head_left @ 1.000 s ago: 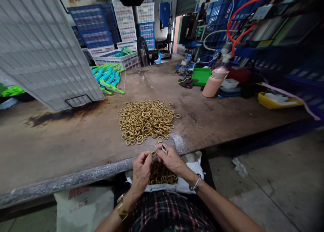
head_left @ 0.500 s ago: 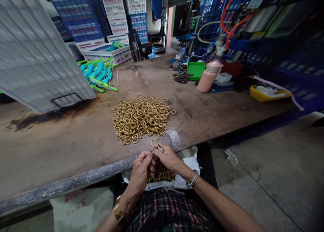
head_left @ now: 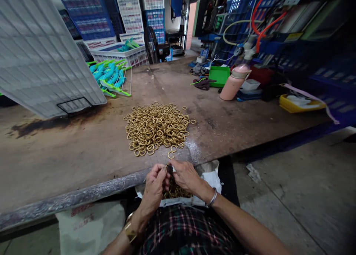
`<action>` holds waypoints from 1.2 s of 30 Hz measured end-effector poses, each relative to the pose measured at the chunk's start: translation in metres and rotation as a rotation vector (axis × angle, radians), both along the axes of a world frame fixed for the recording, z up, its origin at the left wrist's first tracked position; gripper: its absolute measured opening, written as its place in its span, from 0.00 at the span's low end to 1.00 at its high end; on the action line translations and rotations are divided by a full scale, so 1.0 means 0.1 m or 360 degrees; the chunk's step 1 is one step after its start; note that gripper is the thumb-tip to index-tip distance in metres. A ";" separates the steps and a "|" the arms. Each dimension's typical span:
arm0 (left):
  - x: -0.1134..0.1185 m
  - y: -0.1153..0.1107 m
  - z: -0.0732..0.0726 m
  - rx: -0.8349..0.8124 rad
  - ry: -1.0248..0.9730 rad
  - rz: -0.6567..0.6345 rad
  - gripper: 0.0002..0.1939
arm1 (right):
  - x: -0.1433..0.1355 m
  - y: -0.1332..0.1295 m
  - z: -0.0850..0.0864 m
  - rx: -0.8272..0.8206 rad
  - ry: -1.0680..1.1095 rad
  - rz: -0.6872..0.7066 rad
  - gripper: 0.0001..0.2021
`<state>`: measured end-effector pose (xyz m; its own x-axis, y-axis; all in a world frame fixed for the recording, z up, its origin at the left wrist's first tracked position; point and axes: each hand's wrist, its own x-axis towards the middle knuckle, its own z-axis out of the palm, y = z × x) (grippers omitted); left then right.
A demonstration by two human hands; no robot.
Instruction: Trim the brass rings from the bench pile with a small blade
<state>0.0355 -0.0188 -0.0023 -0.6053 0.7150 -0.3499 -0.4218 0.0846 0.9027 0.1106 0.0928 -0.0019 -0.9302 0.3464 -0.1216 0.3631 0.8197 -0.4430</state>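
Over the table's front edge, my left hand point(head_left: 155, 182) is closed, its thumb and fingers pinching what looks like a gold-coloured ring, mostly hidden. My right hand point(head_left: 188, 177) is closed beside it, gripping a small dark tool point(head_left: 169, 169) whose tip meets the left fingertips; its exact kind does not show. Just beyond the hands, two loose rings lie in front of a heap of gold-coloured metal rings point(head_left: 157, 127) on the table. Below my hands, more rings point(head_left: 178, 191) lie in a white sack point(head_left: 213, 180) on my lap, partly covered by the hands.
The brown table point(head_left: 91, 162) has a worn front edge. A white crate point(head_left: 52, 54) leans at the left, near turquoise-and-green plastic parts point(head_left: 112, 77). Toward the right stand a pink bottle point(head_left: 233, 83), a green tray point(head_left: 219, 76) and a yellow tray point(head_left: 302, 103).
The view has shifted slightly. The small tool in my right hand has turned and now shows dark against the left fingertips. My hands stay together in nearly the same place.
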 end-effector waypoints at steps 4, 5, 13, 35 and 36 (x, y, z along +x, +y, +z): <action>0.02 -0.02 0.00 -0.0031 0.0130 0.0004 0.15 | -0.01 0.00 0.05 0.0062 -0.0095 0.0027 0.14; 0.04 -0.03 0.03 -0.0029 0.0175 -0.0002 0.15 | -0.02 0.01 0.06 0.0072 -0.0103 0.0028 0.13; 0.09 -0.12 0.19 0.0196 -0.0042 -0.0193 0.12 | -0.05 0.18 0.07 0.0139 -0.0019 -0.0261 0.13; -0.01 -0.12 0.02 0.0074 -0.0064 -0.0004 0.13 | -0.06 -0.15 0.13 0.0099 -0.0162 -0.0046 0.11; -0.01 -0.12 0.02 0.0070 -0.0073 -0.0001 0.14 | -0.07 -0.16 0.14 0.0108 -0.0176 -0.0052 0.11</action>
